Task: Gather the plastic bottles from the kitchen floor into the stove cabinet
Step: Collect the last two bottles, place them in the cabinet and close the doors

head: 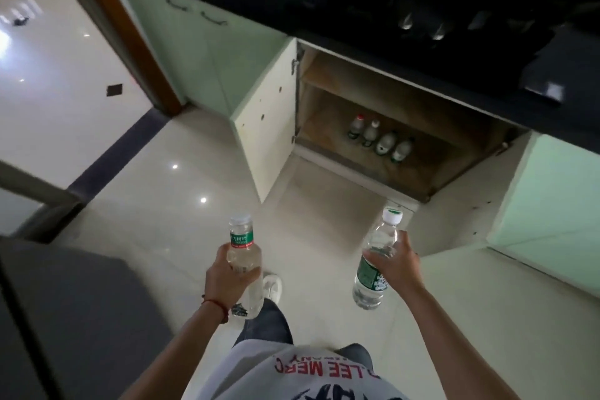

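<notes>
My left hand (225,282) grips a clear plastic bottle (243,245) with a white cap and a green and red label. My right hand (401,261) holds a second clear bottle (373,273) with a green label and a green-topped white cap. Both bottles hang above the pale floor, a short way in front of the stove cabinet (367,169), which stands open. Several bottles (380,138) stand in a row on its lower shelf.
The cabinet's left door (269,127) swings out toward me and the right door (548,204) is open too. A dark counter with the stove (406,10) overhangs above. A grey appliance (71,318) stands at my left. My white shoe (272,286) is below the bottles.
</notes>
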The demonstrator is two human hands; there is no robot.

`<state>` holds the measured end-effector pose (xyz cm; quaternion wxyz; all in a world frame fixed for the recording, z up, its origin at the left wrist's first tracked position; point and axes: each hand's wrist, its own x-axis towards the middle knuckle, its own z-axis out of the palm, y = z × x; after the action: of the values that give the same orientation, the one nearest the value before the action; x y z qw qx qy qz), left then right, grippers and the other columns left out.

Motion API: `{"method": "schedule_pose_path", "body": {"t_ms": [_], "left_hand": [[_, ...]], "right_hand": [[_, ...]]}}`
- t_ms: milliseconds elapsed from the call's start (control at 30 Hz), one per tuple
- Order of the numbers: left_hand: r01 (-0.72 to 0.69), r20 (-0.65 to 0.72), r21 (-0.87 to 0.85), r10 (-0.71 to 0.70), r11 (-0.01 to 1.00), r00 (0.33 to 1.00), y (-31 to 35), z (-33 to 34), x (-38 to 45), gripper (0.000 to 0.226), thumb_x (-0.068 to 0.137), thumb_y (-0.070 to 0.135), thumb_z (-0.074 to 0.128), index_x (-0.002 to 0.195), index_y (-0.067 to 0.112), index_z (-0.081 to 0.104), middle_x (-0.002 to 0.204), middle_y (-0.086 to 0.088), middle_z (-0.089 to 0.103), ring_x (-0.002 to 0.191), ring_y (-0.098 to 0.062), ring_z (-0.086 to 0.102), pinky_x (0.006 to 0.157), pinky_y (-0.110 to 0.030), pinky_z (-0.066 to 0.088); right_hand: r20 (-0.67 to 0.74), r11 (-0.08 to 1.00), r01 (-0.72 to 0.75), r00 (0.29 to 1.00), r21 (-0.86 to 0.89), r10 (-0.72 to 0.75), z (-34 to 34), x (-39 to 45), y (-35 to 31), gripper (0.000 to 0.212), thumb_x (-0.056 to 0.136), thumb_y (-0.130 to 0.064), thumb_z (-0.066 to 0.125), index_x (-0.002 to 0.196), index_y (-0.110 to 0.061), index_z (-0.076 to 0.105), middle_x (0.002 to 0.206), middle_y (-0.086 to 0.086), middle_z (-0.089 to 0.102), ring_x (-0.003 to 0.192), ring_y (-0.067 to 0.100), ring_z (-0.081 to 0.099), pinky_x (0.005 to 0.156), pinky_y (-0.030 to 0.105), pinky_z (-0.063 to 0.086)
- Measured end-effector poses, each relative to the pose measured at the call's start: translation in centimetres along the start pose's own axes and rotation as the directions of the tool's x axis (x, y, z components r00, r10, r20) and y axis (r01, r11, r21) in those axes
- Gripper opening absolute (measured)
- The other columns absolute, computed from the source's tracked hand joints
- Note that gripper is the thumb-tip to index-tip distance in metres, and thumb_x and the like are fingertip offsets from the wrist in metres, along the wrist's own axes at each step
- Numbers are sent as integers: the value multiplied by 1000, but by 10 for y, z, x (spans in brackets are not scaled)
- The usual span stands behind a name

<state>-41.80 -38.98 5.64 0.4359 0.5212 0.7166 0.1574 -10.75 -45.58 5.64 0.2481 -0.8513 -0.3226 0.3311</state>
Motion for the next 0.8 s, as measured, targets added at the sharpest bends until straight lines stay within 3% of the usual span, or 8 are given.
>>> {"method": "schedule_pose_path", "body": {"t_ms": [267,367,567,800], "left_hand": [[-224,219,82,202,971,955,94,-8,105,62,63,22,78,117,17,49,94,0,61,86,-21,59,74,-31,50],[-262,262,70,235,963,936,128,8,126,60,62,23,77,115,20,49,86,5,60,80,-18,60,68,-25,47],[-342,354,73,296,937,887,189,58,158,61,60,23,78,114,22,48,73,20,55,66,6,52,54,-13,38],[-316,346,144,251,938,904,231,100,187,68,60,24,79,120,20,47,66,10,60,61,-3,58,51,-14,39]], "right_hand": [[-154,966,-204,961,158,228,11,15,-33,63,63,-36,77,114,-23,42,80,-5,57,73,21,56,58,25,39],[-166,948,-251,944,198,284,11,22,-34,67,62,-36,78,117,-22,42,88,0,58,76,24,55,64,27,41],[-170,912,-311,916,268,362,-8,64,-26,69,63,-34,80,118,-22,41,90,4,60,78,26,59,64,27,43],[-167,905,-311,915,291,368,-48,137,-26,75,65,-33,80,126,-18,38,113,17,64,96,35,63,72,34,49]]}}
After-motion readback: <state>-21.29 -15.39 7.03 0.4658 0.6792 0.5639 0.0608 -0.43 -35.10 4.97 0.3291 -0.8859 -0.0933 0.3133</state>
